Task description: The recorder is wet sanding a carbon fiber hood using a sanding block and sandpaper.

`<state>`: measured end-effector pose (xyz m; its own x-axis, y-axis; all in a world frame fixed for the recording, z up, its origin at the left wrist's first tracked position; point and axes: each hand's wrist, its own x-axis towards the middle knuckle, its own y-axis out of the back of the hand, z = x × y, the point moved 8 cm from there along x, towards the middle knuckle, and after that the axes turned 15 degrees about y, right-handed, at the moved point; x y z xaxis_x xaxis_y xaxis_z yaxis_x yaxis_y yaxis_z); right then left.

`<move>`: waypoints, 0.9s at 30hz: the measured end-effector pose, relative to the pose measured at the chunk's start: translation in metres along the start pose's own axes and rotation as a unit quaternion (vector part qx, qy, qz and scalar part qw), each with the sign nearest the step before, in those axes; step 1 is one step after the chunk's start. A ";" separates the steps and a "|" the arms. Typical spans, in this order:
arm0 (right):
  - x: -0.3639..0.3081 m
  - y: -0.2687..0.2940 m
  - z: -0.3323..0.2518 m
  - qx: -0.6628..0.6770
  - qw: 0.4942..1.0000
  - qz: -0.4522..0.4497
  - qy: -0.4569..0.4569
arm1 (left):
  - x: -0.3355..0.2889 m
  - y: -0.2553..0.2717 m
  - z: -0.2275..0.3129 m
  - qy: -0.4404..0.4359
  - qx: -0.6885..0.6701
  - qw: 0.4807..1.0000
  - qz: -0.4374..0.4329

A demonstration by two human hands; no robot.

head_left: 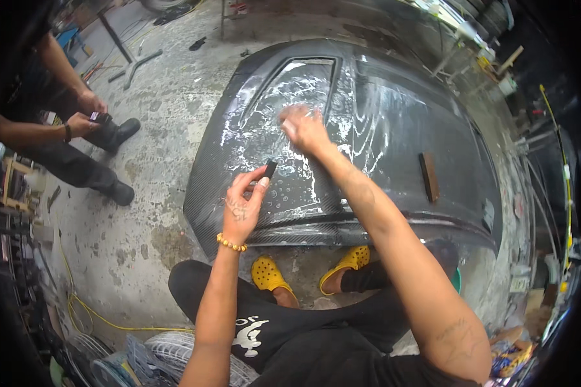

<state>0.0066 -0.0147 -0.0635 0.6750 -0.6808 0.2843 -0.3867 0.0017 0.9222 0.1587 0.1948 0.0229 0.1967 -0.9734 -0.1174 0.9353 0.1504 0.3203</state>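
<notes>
A dark carbon-fibre car hood [400,168] lies before me, its left half wet with water and bubbles. My left hand [243,203] is closed round a small black block [270,169], held between thumb and fingers at the near left part of the hood. Farther up the panel, my right hand [303,131] is over the wet surface beside the recessed vent. Motion smears its fingers, so their shape and anything under them cannot be made out. A long brown block [428,177] rests on the hood's right half.
At the left another person's hands [87,116] hold a small dark object. Close behind the hood's near edge are my yellow clogs [269,273]. A yellow hose [103,320] and tyres [174,348] lie at lower left; a metal stand [132,64] is at upper left.
</notes>
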 end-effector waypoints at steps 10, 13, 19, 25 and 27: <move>-0.072 0.026 0.067 -0.084 0.978 0.088 -0.167 | 0.011 -0.009 -0.012 -0.034 0.015 0.999 0.031; -0.110 0.019 0.084 -0.032 0.980 0.152 -0.122 | -0.008 -0.031 -0.052 0.009 0.000 0.999 0.042; -0.058 0.020 0.031 -0.043 0.989 0.097 -0.100 | 0.042 0.044 -0.031 0.035 -0.074 0.997 0.005; -0.065 0.004 -0.004 -0.004 0.994 0.070 -0.088 | 0.045 0.048 -0.032 0.021 -0.062 0.998 0.000; -0.063 0.001 -0.016 0.036 0.998 0.052 -0.030 | 0.050 0.057 -0.045 0.021 -0.037 0.999 0.014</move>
<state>-0.0262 0.0396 -0.0759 0.5913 -0.7223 0.3588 -0.4978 0.0232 0.8670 0.2356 0.1626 -0.0072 0.2341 -0.9606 -0.1499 0.9481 0.1915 0.2537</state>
